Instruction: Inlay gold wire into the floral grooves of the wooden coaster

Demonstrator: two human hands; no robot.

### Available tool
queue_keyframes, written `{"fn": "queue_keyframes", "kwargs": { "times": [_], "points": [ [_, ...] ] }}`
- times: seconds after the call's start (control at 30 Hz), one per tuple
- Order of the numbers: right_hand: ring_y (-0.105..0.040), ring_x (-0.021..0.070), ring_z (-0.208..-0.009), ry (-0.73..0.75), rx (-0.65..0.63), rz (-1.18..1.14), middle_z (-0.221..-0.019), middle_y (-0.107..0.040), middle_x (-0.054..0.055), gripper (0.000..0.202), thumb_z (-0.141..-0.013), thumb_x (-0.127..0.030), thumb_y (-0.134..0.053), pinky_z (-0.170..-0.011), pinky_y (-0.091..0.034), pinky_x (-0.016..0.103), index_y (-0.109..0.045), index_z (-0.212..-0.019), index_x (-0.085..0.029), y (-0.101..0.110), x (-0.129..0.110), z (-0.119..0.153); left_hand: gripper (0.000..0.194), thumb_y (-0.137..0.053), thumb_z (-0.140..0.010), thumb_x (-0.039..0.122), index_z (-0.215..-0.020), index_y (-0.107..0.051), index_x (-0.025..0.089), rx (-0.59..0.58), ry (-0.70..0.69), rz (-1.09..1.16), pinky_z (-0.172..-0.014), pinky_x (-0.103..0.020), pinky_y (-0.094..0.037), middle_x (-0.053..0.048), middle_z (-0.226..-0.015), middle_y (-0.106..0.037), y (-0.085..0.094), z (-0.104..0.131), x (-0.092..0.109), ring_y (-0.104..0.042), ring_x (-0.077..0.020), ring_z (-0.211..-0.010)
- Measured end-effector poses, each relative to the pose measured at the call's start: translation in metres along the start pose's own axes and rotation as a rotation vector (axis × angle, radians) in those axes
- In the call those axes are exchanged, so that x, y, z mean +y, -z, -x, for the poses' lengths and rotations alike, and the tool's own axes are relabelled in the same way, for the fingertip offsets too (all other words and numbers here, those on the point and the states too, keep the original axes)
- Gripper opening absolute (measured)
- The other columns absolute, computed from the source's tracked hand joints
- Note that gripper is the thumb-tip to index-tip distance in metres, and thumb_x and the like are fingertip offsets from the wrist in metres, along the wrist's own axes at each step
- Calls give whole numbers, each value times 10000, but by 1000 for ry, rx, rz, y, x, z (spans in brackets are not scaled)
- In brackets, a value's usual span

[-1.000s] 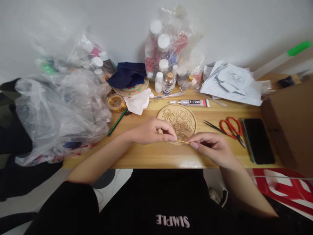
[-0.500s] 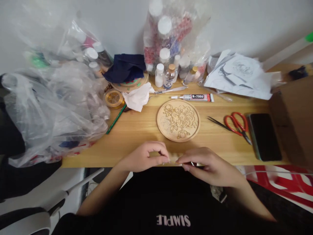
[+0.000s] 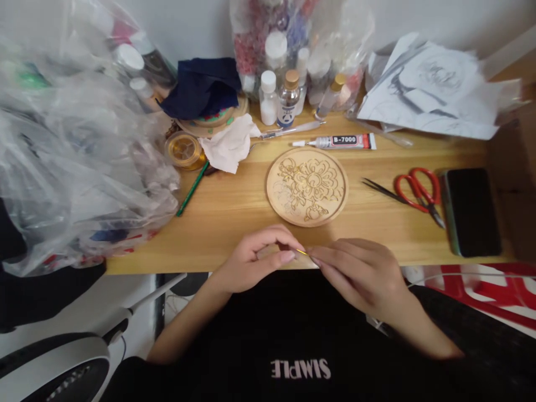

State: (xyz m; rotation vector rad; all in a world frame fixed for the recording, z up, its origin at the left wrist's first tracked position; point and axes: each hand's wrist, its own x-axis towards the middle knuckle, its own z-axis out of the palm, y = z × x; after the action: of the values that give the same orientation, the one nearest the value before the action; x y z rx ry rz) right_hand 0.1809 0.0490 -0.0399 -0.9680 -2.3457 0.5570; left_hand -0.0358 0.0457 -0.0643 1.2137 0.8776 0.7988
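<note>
Near the front edge of the desk, my left hand (image 3: 253, 258) pinches one end of a short, thin gold wire (image 3: 302, 252) between thumb and forefinger. The wire's other end runs into the closed fingertips of my right hand (image 3: 365, 273). Only a bright bit of it shows between the two hands. Just beyond them lies a round wooden plate (image 3: 310, 223) with a raised rim. Gold outlines of flowers and leaves cover much of its face, with fainter drawn lines at the left. To its right rest black tweezers (image 3: 383, 191) and red-handled scissors (image 3: 435, 190).
Behind the plate lies a B-7000 glue tube (image 3: 344, 142), with small bottles (image 3: 288, 100) further back. A gold wire spool (image 3: 184, 151), green pencil (image 3: 192, 190) and crumpled tissue (image 3: 229, 144) are on the left, near plastic bags (image 3: 84, 151). A phone (image 3: 472, 212) sits far right.
My right fingers have closed closer together, and the gold wire now shows brightly between both hands. The whole view has shifted slightly. The plate and tools have stayed put on the desk.
</note>
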Motion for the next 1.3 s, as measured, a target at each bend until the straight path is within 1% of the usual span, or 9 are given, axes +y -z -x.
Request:
{"fn": "queue_keyframes", "kwargs": {
  "times": [0.13,0.33,0.5,0.6,0.7,0.83,0.97,1.13,1.3],
  "points": [
    [-646,130,-631,60,31,112,-810,-756,34,174,-886,-99,-576,-559,-522,272,-643,-1032,-165,2,-5,1,263,-676,-850,442,-829,-678,179,31,60,244,-695,-248,-460,-17,-801,-631,-9,-3,-13,-564,-105,-703],
    [-640,131,-601,85,40,197,-778,-752,31,150,-885,-99,-591,-538,-504,281,-643,-1016,-150,0,-7,2,226,-746,-810,364,-750,-657,165,86,75,566,-679,-234,-433,17,-711,-563,-26,-7,-24,-530,-82,-653],
    [-611,110,-569,89,62,147,-715,-724,13,187,-880,-79,-596,-524,-477,264,-629,-1058,-125,-3,-8,4,282,-729,-823,387,-693,-622,160,91,80,644,-647,-218,-401,25,-668,-510,-30,-10,-23,-488,-83,-642],
    [-572,101,-555,116,82,111,-692,-715,14,195,-873,-58,-596,-491,-419,256,-623,-1060,-104,-4,-8,4,283,-731,-824,361,-668,-622,152,64,90,684,-632,-217,-389,22,-653,-499,-29,-10,-23,-478,-85,-634],
    [-561,102,-561,144,101,91,-694,-716,19,192,-878,-65,-588,-485,-404,259,-626,-1062,-102,-5,-8,5,286,-743,-812,353,-648,-630,147,38,104,737,-620,-222,-385,16,-653,-501,-28,-10,-23,-483,-89,-628],
    [-597,117,-604,145,123,112,-746,-732,39,237,-855,-53,-609,-504,-437,273,-631,-1089,-76,-6,-7,5,231,-771,-785,363,-697,-684,167,66,118,825,-636,-216,-403,14,-679,-518,-32,-9,-23,-502,-92,-660],
    [-606,123,-591,143,132,138,-719,-716,24,267,-838,-47,-618,-496,-444,281,-640,-1101,-82,-8,-5,4,200,-792,-755,394,-761,-727,205,76,156,922,-624,-218,-425,20,-694,-509,-39,-10,-24,-505,-92,-659],
    [-649,138,-623,162,169,148,-763,-740,44,230,-829,-53,-629,-515,-480,283,-639,-1056,-84,-14,-2,5,178,-806,-739,403,-724,-736,239,86,184,996,-660,-222,-429,35,-688,-468,-45,-11,-25,-496,-79,-661],
    [-670,148,-636,158,181,127,-761,-748,52,179,-843,-65,-621,-530,-501,280,-637,-1019,-93,-17,0,5,235,-797,-749,405,-669,-705,205,71,195,1011,-632,-209,-394,35,-671,-414,-44,-12,-24,-445,-72,-631]
  ]
}}
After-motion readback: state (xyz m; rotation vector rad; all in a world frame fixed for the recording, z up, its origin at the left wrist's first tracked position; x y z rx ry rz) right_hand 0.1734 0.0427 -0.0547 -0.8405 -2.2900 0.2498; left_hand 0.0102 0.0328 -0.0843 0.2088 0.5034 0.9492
